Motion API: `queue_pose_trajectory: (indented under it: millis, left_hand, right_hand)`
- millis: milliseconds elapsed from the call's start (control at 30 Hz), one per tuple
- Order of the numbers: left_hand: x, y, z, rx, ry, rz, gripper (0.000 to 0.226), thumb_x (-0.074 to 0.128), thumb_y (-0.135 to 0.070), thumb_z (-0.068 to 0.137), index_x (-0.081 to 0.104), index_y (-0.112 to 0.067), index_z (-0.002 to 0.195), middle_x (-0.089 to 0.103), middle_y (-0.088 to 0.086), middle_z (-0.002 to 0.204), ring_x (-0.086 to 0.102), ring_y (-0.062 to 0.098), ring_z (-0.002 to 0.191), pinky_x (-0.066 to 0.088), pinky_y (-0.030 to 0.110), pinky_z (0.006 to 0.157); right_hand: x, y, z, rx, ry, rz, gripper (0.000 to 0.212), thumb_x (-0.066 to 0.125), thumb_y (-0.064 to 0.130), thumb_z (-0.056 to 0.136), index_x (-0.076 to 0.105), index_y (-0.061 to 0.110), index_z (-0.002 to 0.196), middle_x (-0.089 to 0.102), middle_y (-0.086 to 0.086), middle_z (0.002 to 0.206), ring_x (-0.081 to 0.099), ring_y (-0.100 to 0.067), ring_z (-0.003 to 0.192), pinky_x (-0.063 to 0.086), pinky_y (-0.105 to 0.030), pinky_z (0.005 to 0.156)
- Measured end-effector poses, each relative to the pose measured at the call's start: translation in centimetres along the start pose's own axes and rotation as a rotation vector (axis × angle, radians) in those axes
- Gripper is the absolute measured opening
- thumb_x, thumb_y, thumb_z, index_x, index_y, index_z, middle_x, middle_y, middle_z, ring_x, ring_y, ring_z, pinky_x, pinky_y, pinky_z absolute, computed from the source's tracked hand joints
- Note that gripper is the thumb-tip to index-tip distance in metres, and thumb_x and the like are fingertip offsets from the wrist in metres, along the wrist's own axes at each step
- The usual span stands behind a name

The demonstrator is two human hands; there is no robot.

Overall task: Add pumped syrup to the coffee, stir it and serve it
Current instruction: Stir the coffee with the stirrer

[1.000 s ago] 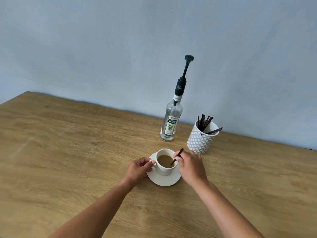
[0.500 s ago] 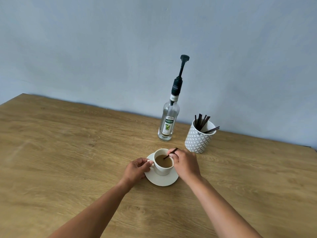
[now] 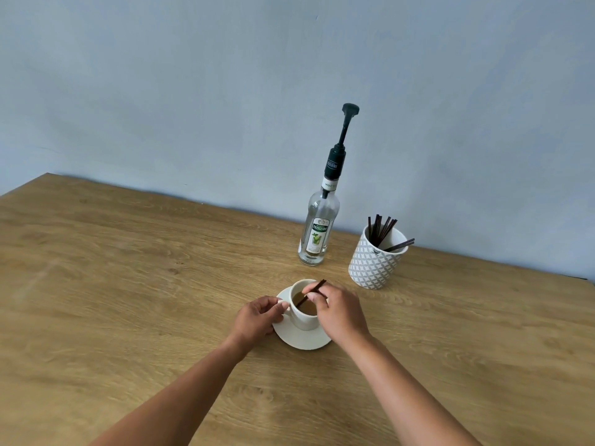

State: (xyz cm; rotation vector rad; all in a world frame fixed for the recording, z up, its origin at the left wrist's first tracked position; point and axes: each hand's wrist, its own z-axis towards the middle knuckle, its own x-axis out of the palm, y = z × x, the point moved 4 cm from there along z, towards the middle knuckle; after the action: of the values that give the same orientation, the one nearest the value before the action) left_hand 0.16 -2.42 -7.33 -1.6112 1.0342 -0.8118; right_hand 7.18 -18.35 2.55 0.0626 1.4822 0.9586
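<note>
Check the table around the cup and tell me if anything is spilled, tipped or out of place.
Nothing stands out. The cup sits upright on its saucer, with no coffee visible on the saucer or table. The syrup bottle and the stirrer holder stand upright. The right hand holds a stirrer in the coffee; the left hand steadies the handle.

The stirrer [image 3: 314,291] has swung round inside the cup [image 3: 304,312].

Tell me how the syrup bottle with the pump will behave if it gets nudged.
The syrup bottle is tall and narrow with a long pump on top, so it probably tips easily. It looks nearly empty, so likely light. Clear glass: probably fragile and somewhat slippery.
</note>
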Motion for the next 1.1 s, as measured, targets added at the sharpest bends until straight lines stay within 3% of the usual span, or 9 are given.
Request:
queue_pose_trajectory:
  millis: [267, 467, 667, 967, 1100]
  left_hand:
    - [0.0, 0.1, 0.1, -0.005, -0.006, -0.009, 0.021, 0.075, -0.037, 0.085, 0.076, -0.018, 0.093, 0.074, -0.003, 0.080, 0.070, 0.007, 0.079, 0.056, 0.027, 0.068]
    - [0.0, 0.1, 0.1, -0.004, -0.007, -0.014, 0.021, 0.075, -0.036, 0.085, 0.076, -0.017, 0.094, 0.073, -0.005, 0.078, 0.069, 0.007, 0.078, 0.054, 0.023, 0.063]
    - [0.0, 0.2, 0.3, -0.009, 0.000, -0.017, 0.022, 0.076, -0.035, 0.085, 0.076, -0.015, 0.095, 0.073, -0.002, 0.078, 0.069, 0.010, 0.079, 0.056, 0.030, 0.069]
    - [0.1, 0.3, 0.4, -0.010, 0.004, -0.022, 0.023, 0.075, -0.035, 0.086, 0.076, -0.014, 0.096, 0.073, -0.002, 0.080, 0.068, 0.008, 0.079, 0.057, 0.028, 0.068]
    - [0.1, 0.3, 0.5, -0.008, 0.004, -0.035, 0.023, 0.076, -0.034, 0.085, 0.076, -0.013, 0.095, 0.071, -0.004, 0.075, 0.067, 0.008, 0.077, 0.054, 0.021, 0.060]
  right_hand:
    - [-2.3, -1.8, 0.8, 0.030, -0.090, -0.214, 0.018, 0.055, 0.020, 0.093, 0.066, 0.034, 0.098, 0.072, 0.008, 0.089, 0.060, -0.019, 0.089, 0.038, -0.037, 0.084]
    - [-1.9, -1.8, -0.9, 0.023, -0.018, -0.109, 0.018, 0.055, 0.018, 0.093, 0.065, 0.032, 0.095, 0.071, 0.009, 0.088, 0.061, -0.017, 0.090, 0.043, -0.040, 0.092]
    - [-0.2, -0.1, -0.2, 0.010, 0.005, 0.005, 0.016, 0.057, 0.023, 0.093, 0.069, 0.032, 0.099, 0.074, 0.008, 0.096, 0.062, -0.016, 0.096, 0.045, -0.042, 0.094]
    - [-2.8, -2.1, 0.9, 0.029, -0.109, -0.212, 0.020, 0.055, 0.018, 0.093, 0.067, 0.034, 0.095, 0.072, 0.010, 0.084, 0.063, -0.018, 0.083, 0.036, -0.036, 0.081]
    - [-3.2, -2.5, -0.2, 0.041, -0.075, -0.187, 0.019, 0.056, 0.014, 0.091, 0.066, 0.030, 0.093, 0.072, 0.009, 0.085, 0.065, -0.019, 0.084, 0.043, -0.038, 0.087]
